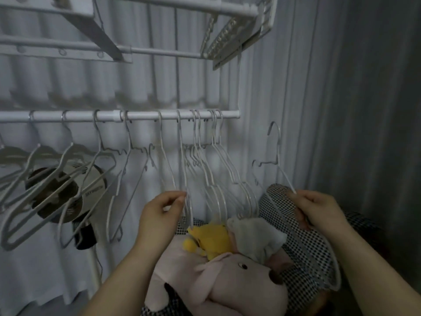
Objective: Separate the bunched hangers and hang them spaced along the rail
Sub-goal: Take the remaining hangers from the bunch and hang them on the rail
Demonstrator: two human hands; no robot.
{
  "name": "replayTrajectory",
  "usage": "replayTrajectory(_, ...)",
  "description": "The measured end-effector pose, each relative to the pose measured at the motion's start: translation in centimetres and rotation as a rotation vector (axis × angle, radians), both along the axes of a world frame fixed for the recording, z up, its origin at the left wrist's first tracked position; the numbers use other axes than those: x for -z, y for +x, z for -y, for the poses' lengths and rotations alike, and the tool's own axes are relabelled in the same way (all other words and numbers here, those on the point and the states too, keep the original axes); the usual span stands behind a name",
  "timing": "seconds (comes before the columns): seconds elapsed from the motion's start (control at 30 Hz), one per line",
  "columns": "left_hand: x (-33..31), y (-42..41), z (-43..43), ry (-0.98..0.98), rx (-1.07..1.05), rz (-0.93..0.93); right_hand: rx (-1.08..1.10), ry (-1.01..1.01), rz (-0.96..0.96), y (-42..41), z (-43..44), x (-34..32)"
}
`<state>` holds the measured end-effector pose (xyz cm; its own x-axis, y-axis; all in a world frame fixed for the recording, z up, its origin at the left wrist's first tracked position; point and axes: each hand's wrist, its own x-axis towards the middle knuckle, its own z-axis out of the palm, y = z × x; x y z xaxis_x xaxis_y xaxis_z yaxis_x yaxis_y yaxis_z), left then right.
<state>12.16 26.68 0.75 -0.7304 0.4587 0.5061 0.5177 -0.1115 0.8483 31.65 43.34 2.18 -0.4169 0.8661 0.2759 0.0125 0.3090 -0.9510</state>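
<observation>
smooth white coated-wire hangers [214,156], glossy metal rail [141,115], plush toys [227,270]

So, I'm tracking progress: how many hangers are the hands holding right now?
2. The left hand pinches a hooked hanger on the rail; the right hand holds a free hanger beyond the rail's right end.

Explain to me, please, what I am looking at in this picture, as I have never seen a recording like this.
There is no machine here: a camera worn on a person's head looks forward and down at their bare hands. The white rail carries hangers, spaced on the left, with bunched hangers near its right end. The left hand pinches a hung hanger on the rail; the right hand grips a free hanger, off the rail. Below lie a pink plush toy, a yellow plush toy and checked fabric.
</observation>
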Motion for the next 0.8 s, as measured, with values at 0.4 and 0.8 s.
replayTrajectory(0.4,3.6,6.1,16.0,-0.421,0.251,-0.04,0.159,0.051,0.262,2.6,23.0,7.2)
replayTrajectory(0.8,2.0,4.6,26.6,-0.621,0.262,0.308,-0.162,0.298,0.404,-5.5,39.9,10.1)
